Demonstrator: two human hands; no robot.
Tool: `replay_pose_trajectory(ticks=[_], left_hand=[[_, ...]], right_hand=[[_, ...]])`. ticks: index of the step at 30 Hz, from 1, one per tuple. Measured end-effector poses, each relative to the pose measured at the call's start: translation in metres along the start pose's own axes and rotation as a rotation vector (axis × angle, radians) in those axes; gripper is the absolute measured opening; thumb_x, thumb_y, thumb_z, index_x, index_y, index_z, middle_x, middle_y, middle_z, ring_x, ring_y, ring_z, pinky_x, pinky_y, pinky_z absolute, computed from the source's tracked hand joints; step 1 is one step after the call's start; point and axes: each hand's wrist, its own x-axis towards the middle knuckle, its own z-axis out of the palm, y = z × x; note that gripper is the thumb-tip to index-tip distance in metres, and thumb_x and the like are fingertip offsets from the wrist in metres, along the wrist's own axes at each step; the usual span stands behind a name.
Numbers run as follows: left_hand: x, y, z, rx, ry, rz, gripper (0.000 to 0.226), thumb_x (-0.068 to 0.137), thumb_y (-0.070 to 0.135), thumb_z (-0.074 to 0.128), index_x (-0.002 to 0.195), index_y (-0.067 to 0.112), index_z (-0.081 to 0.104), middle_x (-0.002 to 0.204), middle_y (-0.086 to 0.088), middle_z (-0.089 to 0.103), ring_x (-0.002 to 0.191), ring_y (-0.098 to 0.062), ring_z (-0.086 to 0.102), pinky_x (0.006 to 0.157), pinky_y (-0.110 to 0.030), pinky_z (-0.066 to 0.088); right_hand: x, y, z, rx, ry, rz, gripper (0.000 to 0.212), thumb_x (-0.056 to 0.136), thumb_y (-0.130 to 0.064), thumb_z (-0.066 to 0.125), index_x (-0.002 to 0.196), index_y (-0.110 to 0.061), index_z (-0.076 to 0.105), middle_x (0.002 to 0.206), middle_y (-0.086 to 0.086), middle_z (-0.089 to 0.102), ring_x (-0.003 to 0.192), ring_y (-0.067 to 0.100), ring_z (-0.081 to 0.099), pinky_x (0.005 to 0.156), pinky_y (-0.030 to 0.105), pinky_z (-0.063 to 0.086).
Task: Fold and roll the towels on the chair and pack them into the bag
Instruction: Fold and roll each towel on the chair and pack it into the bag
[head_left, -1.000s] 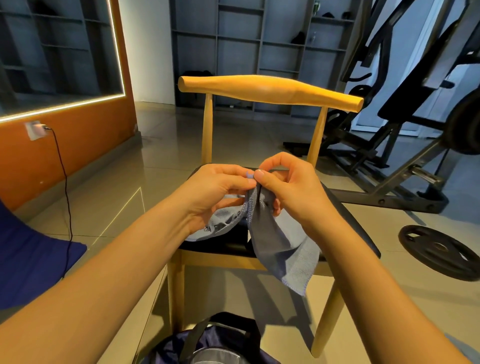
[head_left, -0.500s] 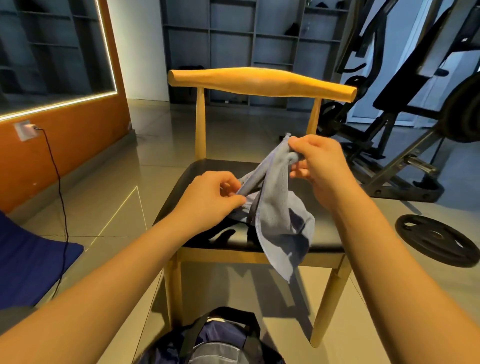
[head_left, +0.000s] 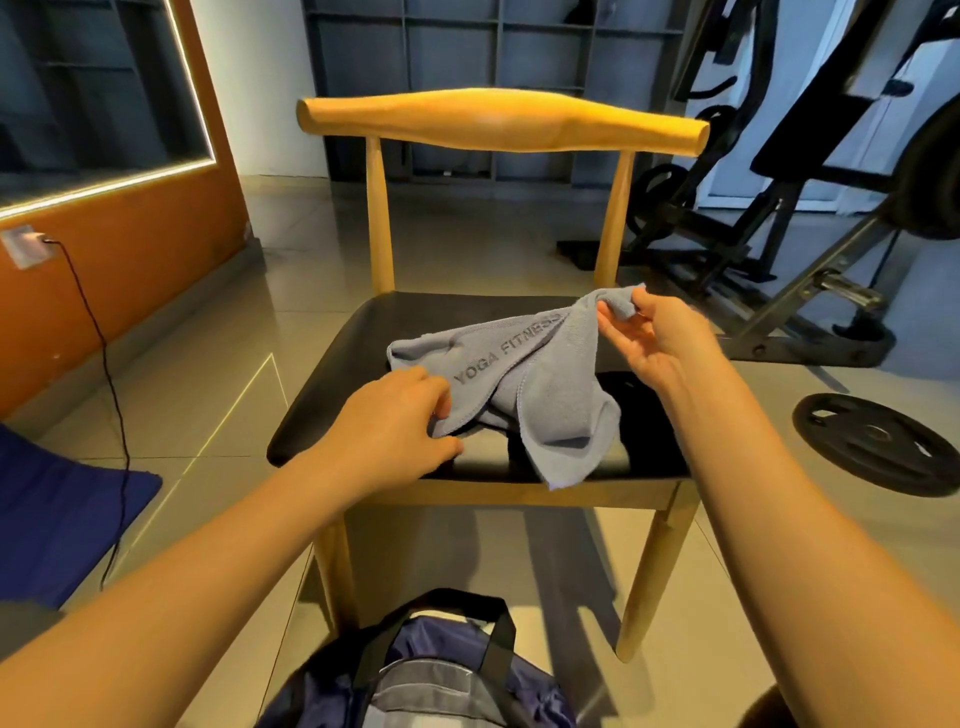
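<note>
hanging pinched between left fingers and right fingers; towel on chair

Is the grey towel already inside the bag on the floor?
No: the grey towel lies on the chair seat, pinched by the left hand and the right hand.

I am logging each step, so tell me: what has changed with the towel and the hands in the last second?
Both hands pinched the towel together; now they are apart: the right hand took one corner to the far right, the left hand grips the near left edge. The towel lies partly spread on the chair seat. Chair and bag stayed.
</note>
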Motion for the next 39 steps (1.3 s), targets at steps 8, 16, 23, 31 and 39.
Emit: replay_pose_trajectory(ticks=[8,16,23,31,39], left_hand=[[-0.004,0.004,0.009,-0.191,0.224,-0.102,0.009,0.092,0.021,0.057,0.085,0.025,0.059,0.082,0.010,0.057,0.077,-0.009,0.053,0.066,-0.032,0.048],[-0.003,-0.001,0.013,0.024,0.155,0.028,0.009,0.093,0.032,0.065,0.094,0.024,0.069,0.094,0.007,0.062,0.089,-0.015,0.053,0.076,-0.033,0.049],[-0.009,0.022,0.002,-0.238,0.361,-0.087,0.009,0.092,0.019,0.058,0.095,0.021,0.049,0.073,0.003,0.058,0.065,-0.019,0.053,0.058,-0.041,0.047],[-0.018,0.065,-0.002,-0.423,0.213,-0.055,0.024,0.086,0.002,0.054,0.085,0.021,0.068,0.058,0.013,0.056,0.061,-0.007,0.052,0.059,-0.028,0.036],[-0.021,0.092,0.018,-0.472,0.252,-0.103,0.052,0.076,0.073,0.067,0.063,0.023,0.063,0.056,0.008,0.058,0.057,-0.008,0.056,0.054,-0.026,0.044]], right_hand=[[0.014,0.016,-0.018,-0.010,0.068,-0.017,0.026,0.103,-0.009,0.055,0.126,0.004,0.058,0.111,0.022,0.070,0.083,0.031,0.073,0.055,0.038,0.061],[0.013,0.019,-0.021,-0.009,0.093,-0.019,0.020,0.103,-0.005,0.054,0.119,0.003,0.060,0.106,0.021,0.069,0.083,0.032,0.073,0.057,0.039,0.062],[0.012,0.025,-0.020,-0.013,0.078,-0.028,0.028,0.102,-0.007,0.056,0.128,0.003,0.058,0.116,0.022,0.069,0.091,0.032,0.073,0.063,0.039,0.064],[0.012,0.027,-0.026,-0.047,0.123,-0.025,0.009,0.102,-0.004,0.054,0.107,-0.002,0.061,0.101,0.017,0.069,0.083,0.027,0.072,0.060,0.037,0.064],[0.013,0.031,-0.024,-0.108,0.158,-0.028,0.019,0.101,-0.006,0.058,0.119,-0.001,0.062,0.106,0.017,0.071,0.085,0.027,0.073,0.072,0.040,0.064]])
